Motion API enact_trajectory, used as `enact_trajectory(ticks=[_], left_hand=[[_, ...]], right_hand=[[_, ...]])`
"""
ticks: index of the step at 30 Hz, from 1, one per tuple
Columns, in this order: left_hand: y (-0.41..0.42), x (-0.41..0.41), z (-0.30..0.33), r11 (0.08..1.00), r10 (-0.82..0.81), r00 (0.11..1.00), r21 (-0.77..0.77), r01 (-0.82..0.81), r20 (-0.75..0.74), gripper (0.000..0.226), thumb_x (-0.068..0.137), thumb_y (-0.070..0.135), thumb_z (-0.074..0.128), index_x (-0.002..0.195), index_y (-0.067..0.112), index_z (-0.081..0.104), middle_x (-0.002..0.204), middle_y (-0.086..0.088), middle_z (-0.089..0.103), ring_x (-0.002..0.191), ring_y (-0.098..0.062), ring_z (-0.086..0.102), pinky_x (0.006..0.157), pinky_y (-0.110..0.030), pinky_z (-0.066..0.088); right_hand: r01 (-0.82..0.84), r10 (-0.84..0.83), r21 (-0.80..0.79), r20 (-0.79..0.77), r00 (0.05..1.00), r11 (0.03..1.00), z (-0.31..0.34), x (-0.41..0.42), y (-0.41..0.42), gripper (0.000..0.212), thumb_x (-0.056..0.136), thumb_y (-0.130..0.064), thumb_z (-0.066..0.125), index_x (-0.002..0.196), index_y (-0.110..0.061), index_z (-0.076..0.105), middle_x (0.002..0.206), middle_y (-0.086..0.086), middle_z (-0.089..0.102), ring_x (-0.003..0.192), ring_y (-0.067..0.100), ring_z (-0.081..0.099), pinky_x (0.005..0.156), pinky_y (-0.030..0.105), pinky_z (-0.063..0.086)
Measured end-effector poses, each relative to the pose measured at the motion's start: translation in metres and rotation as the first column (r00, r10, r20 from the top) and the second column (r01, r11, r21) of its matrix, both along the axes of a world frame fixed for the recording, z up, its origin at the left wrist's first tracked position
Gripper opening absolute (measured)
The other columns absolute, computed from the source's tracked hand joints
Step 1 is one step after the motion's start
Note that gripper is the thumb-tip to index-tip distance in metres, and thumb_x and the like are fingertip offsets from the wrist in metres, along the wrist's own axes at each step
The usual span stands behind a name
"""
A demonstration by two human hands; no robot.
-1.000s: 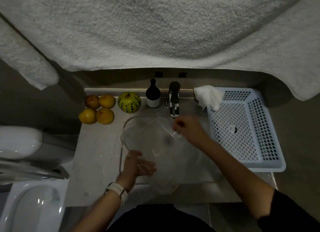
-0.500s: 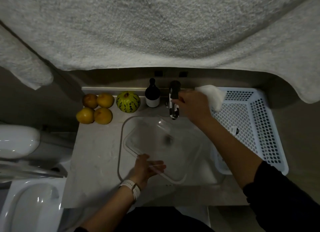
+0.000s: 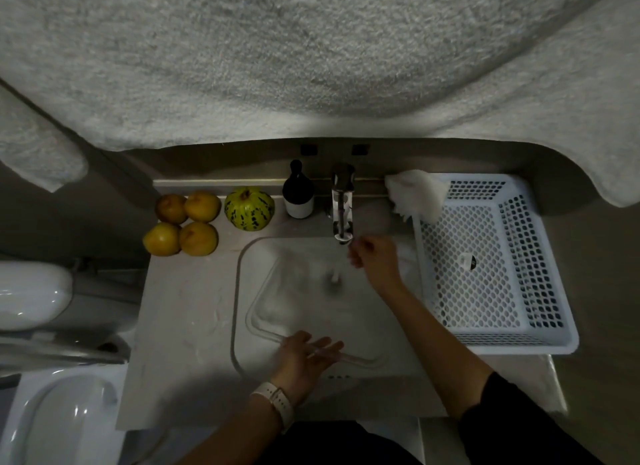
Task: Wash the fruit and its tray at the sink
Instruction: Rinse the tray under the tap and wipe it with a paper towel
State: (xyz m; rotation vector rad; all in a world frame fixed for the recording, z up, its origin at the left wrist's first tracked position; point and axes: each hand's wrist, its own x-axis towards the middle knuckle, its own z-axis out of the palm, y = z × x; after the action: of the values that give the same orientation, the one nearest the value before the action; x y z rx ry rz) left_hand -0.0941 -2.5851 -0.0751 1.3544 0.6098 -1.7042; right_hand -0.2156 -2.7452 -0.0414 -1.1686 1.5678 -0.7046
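Glistening clear tray (image 3: 277, 291) under water

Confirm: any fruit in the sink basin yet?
No; the four yellow fruits and the green melon sit on the counter left of the faucet.

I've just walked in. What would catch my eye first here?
Water runs from the faucet into a clear tray held in the sink by the left hand. Four yellow fruits and a striped green one wait on the counter's left; a white basket stands right.

Right hand (image 3: 372, 258) blurred; toilet (image 3: 52, 412) cut off at left.
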Motion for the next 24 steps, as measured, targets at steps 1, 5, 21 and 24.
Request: enact_trajectory(ticks=[1, 5, 21, 24], left_hand=[[0.001, 0.000, -0.002, 1.000, 0.004, 1.000, 0.008, -0.004, -0.011, 0.032, 0.098, 0.010, 0.038, 0.130, 0.002, 0.036, 0.121, -0.031, 0.048, 0.090, -0.049, 0.061, 0.062, -0.055, 0.058], [0.004, 0.003, -0.008, 0.997, -0.067, 0.997, -0.027, 0.068, 0.034, 0.008, 0.097, 0.011, 0.039, 0.098, 0.005, 0.044, 0.112, -0.029, 0.058, 0.089, -0.042, 0.064, 0.058, -0.047, 0.056], [-0.018, -0.008, -0.031, 0.991, 0.120, 0.956, -0.030, -0.132, -0.267, 0.016, 0.097, -0.006, 0.040, 0.104, 0.007, 0.045, 0.140, -0.034, 0.042, 0.123, -0.050, 0.046, 0.089, -0.065, 0.041], [-0.023, -0.009, -0.030, 0.985, 0.168, 0.946, 0.008, -0.173, -0.277, 0.033, 0.100, -0.003, 0.038, 0.130, 0.010, 0.041, 0.145, -0.031, 0.039, 0.133, -0.048, 0.039, 0.083, -0.066, 0.046]], right_hand=[[0.051, -0.060, 0.109, 0.075, 0.995, 0.993, -0.007, 0.004, 0.003, 0.019, 0.093, 0.004, 0.050, 0.079, 0.006, 0.063, 0.075, 0.021, 0.064, 0.061, 0.024, 0.058, 0.068, 0.040, 0.053], [0.133, -0.280, 0.451, 0.276, 0.919, 0.882, -0.020, 0.021, 0.005, 0.013, 0.091, 0.011, 0.049, 0.093, 0.014, 0.062, 0.094, 0.030, 0.061, 0.073, 0.032, 0.061, 0.085, 0.047, 0.052], [-0.097, 0.033, -0.170, -0.346, 0.938, 0.981, -0.041, -0.006, 0.034, 0.020, 0.090, 0.002, 0.056, 0.106, -0.005, 0.067, 0.106, 0.005, 0.064, 0.099, 0.015, 0.058, 0.087, 0.012, 0.040], [-0.164, 0.020, -0.251, -0.490, 0.871, 0.954, -0.042, -0.020, 0.056, 0.041, 0.087, 0.006, 0.057, 0.126, -0.008, 0.056, 0.134, 0.013, 0.049, 0.127, 0.025, 0.041, 0.104, 0.025, 0.036]])
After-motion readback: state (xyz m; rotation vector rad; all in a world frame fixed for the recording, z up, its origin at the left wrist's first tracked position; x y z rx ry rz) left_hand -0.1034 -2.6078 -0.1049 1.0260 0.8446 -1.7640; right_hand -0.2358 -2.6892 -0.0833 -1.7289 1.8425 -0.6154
